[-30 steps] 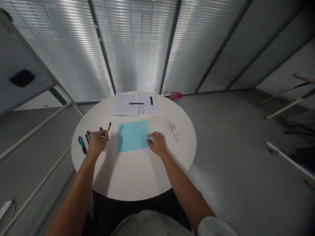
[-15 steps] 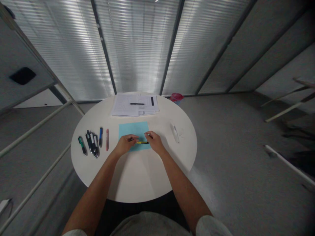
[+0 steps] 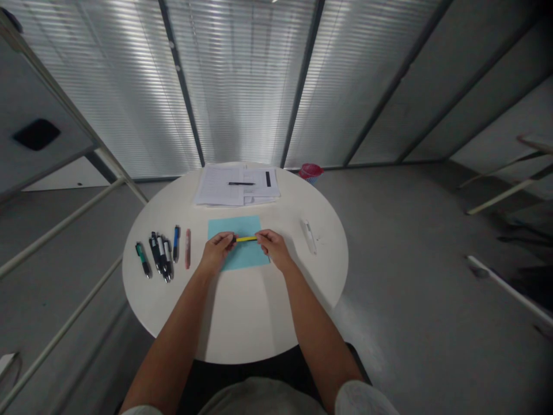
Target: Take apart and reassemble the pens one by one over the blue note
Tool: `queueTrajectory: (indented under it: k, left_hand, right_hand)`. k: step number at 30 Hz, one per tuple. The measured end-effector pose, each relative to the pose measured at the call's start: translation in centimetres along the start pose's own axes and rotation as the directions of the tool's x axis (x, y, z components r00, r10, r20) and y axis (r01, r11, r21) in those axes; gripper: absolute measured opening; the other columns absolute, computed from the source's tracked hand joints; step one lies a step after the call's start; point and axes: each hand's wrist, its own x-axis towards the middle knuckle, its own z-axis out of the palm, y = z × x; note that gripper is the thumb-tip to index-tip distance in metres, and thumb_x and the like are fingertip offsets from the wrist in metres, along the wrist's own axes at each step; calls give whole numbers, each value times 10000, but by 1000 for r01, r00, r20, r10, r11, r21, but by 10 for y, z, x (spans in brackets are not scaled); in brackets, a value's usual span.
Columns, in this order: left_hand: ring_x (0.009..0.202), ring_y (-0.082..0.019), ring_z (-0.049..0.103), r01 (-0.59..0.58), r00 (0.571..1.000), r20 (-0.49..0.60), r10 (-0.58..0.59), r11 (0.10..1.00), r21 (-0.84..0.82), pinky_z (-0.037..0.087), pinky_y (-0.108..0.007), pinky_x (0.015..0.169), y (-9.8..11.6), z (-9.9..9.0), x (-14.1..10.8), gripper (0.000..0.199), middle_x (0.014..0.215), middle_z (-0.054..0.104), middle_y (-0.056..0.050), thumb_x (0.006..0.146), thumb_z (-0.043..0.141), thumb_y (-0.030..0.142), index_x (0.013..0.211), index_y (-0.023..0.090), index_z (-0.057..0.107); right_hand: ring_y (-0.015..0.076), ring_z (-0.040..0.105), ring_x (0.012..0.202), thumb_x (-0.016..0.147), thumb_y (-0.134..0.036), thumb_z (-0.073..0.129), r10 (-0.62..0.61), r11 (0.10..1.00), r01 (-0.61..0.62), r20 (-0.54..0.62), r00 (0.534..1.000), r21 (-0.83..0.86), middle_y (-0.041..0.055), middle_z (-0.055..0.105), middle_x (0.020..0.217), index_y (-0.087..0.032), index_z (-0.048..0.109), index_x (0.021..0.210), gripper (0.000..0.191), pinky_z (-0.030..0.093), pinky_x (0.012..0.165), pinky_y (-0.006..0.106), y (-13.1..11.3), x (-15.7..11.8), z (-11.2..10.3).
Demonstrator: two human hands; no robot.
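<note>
Yellow pen (image 3: 246, 238), held over the blue sheet (image 3: 239, 262) | left hand (image 3: 215, 251) and right hand (image 3: 275, 248) pinch opposite ends | from my remote seat, one risk: uneven fingertip pressure (slim barrel, that) could send it slipping onto the white table (image 3: 242, 323).

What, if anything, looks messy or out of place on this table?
Little stands out. Small specks lie beside the white tool on the right, too small to identify. The papers near the far edge are stacked unevenly. Nothing looks spilled.
</note>
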Motion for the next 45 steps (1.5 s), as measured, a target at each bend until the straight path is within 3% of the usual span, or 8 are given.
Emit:
queueTrajectory:
  k: [5, 10, 14, 21, 27, 35, 45]
  left_hand:
    - [641, -83, 594, -4, 1000, 8, 6, 988, -155, 454, -219, 605, -4, -11, 0, 312, 870, 699, -62, 619, 854, 219, 881, 112, 724]
    - [625, -88, 587, 5, 1000, -9, -7, 980, -200, 458, -230, 599, -3, -15, 3, 262, 792, 680, -52, 630, 831, 130, 865, 98, 722]
    - [659, -101, 611, 16, 1000, -14, -20, 971, -239, 491, -250, 646, -1, -15, 4, 250, 838, 694, -61, 640, 813, 111, 871, 99, 719]
    - [707, -91, 626, 26, 999, -15, -31, 963, -268, 523, -221, 689, 3, -14, 2, 212, 918, 704, -63, 673, 795, 98, 871, 98, 720]
    - [689, -66, 612, 31, 999, 21, -27, 963, -269, 516, -191, 682, 5, -14, 3, 178, 895, 700, -44, 698, 792, 118, 861, 108, 721]
    - [647, -91, 597, 26, 998, -42, -38, 968, -249, 492, -223, 629, 2, -14, 1, 247, 697, 638, -7, 652, 824, 131, 875, 118, 719]
    - [603, -91, 555, -15, 998, 52, 24, 985, -174, 436, -233, 580, -4, -16, 3, 270, 683, 602, -8, 656, 834, 203, 882, 104, 724]
  right_hand:
    - [62, 457, 459, 695, -490, 713, 6, 994, -2, -38, 999, 108, -35, 591, 683, -197, 650, 873, 348, 314, 411, 208, 5, 4, -7]
    - [82, 534, 506, 690, -493, 722, -15, 995, 14, 12, 1000, 97, -24, 614, 705, -192, 655, 908, 377, 394, 440, 212, 7, 5, -5]
    - [91, 561, 490, 679, -496, 725, -17, 997, 15, 22, 1000, 74, -28, 626, 702, -200, 639, 948, 410, 416, 431, 216, 5, 4, -3]
    - [82, 524, 442, 794, -521, 576, -34, 998, 34, -3, 999, -44, -31, 605, 645, -190, 638, 906, 355, 396, 402, 208, 8, 4, 3]
    - [63, 470, 442, 814, -493, 568, -81, 979, 82, 15, 997, -184, -54, 548, 578, -204, 654, 820, 302, 344, 426, 184, 14, 0, 6]
    - [78, 470, 446, 758, -478, 620, -105, 988, 98, -50, 993, -122, -50, 543, 567, -204, 636, 782, 276, 331, 420, 203, 8, -3, 2]
    - [88, 510, 450, 733, -553, 657, -51, 994, 59, -92, 994, 93, -20, 606, 606, -191, 639, 826, 375, 341, 400, 209, 8, 1, -4]
